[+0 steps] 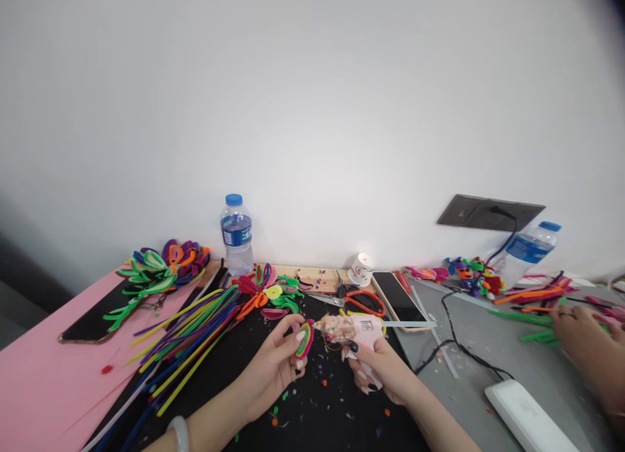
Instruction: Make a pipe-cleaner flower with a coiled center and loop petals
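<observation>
My left hand pinches a small pipe cleaner petal, coiled in pink, green and yellow. In my right hand is a pale pink hot glue gun, its nozzle pointing left at the petal's edge. Whether nozzle and petal touch, I cannot tell. Lumpy, light-coloured bits cover the gun's front, and a glue stick juts out of its back. Just behind my hands lie scissors with red-orange handles and a pipe cleaner flower in several colours.
Loose pipe cleaners spread at left, near a finished flower bunch on a dark phone. A water bottle, paper cup and another phone stand or lie along the wall. A white power strip and another person's hand are at right.
</observation>
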Demonstrator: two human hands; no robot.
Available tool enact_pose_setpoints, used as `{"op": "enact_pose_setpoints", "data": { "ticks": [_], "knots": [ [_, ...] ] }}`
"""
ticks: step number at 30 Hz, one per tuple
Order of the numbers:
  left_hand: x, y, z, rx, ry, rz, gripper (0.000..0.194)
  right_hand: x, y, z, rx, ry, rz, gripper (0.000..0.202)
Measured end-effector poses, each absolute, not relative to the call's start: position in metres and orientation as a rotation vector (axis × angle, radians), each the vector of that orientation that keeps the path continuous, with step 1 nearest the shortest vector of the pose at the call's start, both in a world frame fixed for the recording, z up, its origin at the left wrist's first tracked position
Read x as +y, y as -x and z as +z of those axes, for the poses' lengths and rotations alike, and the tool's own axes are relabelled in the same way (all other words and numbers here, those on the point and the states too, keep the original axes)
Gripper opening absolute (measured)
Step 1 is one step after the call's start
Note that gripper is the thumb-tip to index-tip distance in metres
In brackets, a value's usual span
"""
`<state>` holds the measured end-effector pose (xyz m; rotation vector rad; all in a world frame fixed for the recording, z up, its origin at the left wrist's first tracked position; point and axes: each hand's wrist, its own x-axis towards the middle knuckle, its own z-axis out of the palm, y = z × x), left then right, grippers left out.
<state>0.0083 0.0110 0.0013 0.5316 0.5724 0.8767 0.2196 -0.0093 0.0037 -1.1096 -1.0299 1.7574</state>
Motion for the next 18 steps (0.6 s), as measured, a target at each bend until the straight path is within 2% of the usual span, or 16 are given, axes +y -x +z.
{"op": "enact_pose_setpoints", "data": {
  "ticks": [18],
  "knots": [
    [0.0109, -0.0087, 0.0027, 0.595, -0.521, 0.871, 0.032, -0.0089, -0.2180, 0.0060, -1.021, 1.154, 1.751, 0.041]
  ]
}}
